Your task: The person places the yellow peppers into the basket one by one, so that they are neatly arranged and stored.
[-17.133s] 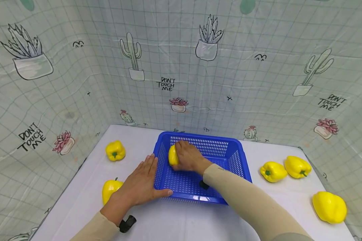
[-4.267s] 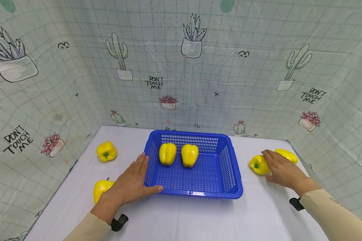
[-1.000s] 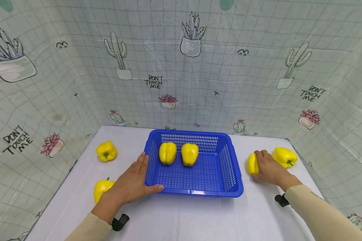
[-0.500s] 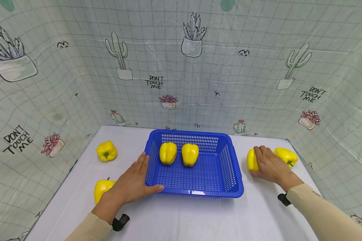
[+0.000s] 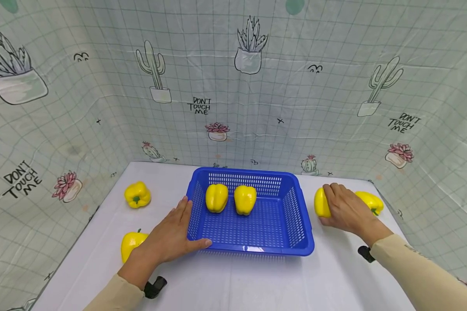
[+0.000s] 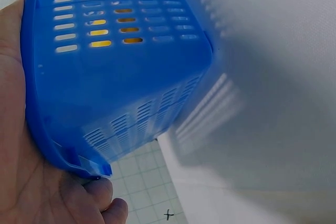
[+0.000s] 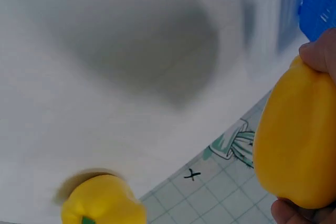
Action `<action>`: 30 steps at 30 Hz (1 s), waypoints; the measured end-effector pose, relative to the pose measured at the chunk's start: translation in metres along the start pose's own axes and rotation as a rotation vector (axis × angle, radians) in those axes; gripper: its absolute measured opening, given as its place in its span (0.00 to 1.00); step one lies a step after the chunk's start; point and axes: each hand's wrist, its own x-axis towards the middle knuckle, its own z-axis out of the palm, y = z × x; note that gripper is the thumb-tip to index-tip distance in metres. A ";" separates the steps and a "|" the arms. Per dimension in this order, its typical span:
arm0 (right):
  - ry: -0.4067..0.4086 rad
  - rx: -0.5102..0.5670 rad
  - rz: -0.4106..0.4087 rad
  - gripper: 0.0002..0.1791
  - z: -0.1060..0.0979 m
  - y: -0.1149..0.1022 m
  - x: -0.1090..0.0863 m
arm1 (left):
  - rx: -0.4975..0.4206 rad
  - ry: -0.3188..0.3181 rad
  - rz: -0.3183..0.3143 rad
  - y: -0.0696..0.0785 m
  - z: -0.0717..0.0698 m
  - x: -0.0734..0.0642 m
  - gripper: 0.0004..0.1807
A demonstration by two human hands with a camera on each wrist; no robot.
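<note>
My right hand (image 5: pixel 346 211) grips a yellow bell pepper (image 5: pixel 321 203) just right of the blue basket (image 5: pixel 253 249). In the right wrist view, thumb and fingertips clasp both ends of that pepper (image 7: pixel 296 135), which appears raised off the table. My left hand (image 5: pixel 171 239) rests along the basket's left rim with its fingers straight. In the left wrist view the palm (image 6: pixel 31 182) lies against the outside of the basket wall (image 6: pixel 105 77). Inside the basket sit two yellow bell peppers, a left one (image 5: pixel 216 198) and a right one (image 5: pixel 245 200), side by side near the back.
Behind my right hand lies another yellow bell pepper (image 5: pixel 369 202). On the left side of the white table (image 5: pixel 233 285), one pepper (image 5: pixel 137 195) stands toward the back and another (image 5: pixel 132 245) is partly hidden by my left wrist. A patterned cloth (image 5: pixel 257 108) encloses the table.
Since the frames a second back, my right hand has lifted the pepper and shifted slightly left, toward the basket. Long before, only one pepper was in the basket. My left hand stays put.
</note>
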 end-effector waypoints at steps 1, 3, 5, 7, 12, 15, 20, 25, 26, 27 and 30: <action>0.009 -0.007 -0.008 0.47 -0.001 -0.001 0.001 | 0.001 0.001 -0.001 0.000 0.000 0.000 0.71; 0.026 -0.018 -0.024 0.46 -0.005 -0.002 0.004 | -0.001 0.001 -0.002 0.000 0.001 0.000 0.71; 0.043 -0.018 -0.036 0.46 -0.008 -0.003 0.008 | -0.003 0.000 -0.005 -0.001 0.001 0.000 0.71; 0.065 -0.014 -0.047 0.45 -0.012 -0.003 0.012 | -0.006 -0.003 -0.010 -0.001 0.001 0.001 0.71; 0.111 -0.004 -0.061 0.43 -0.024 -0.002 0.025 | -0.007 -0.011 -0.014 -0.001 0.001 0.001 0.72; 0.110 -0.009 -0.051 0.42 -0.034 -0.004 0.034 | 0.000 -0.011 -0.013 -0.001 0.001 0.001 0.72; 0.133 0.011 -0.066 0.41 -0.045 -0.012 0.052 | 0.008 -0.010 -0.009 -0.001 0.001 0.001 0.72; 0.153 0.049 -0.099 0.44 -0.045 -0.024 0.070 | 0.010 -0.014 -0.002 0.000 0.000 0.000 0.72; 0.151 0.056 -0.104 0.44 -0.045 -0.027 0.073 | 0.011 -0.014 -0.001 0.000 0.000 0.000 0.72; 0.148 0.060 -0.109 0.45 -0.044 -0.030 0.076 | 0.012 -0.015 -0.001 0.000 0.000 0.000 0.72; 0.137 0.090 -0.120 0.46 -0.039 -0.042 0.085 | 0.011 -0.016 -0.003 0.000 0.000 0.000 0.72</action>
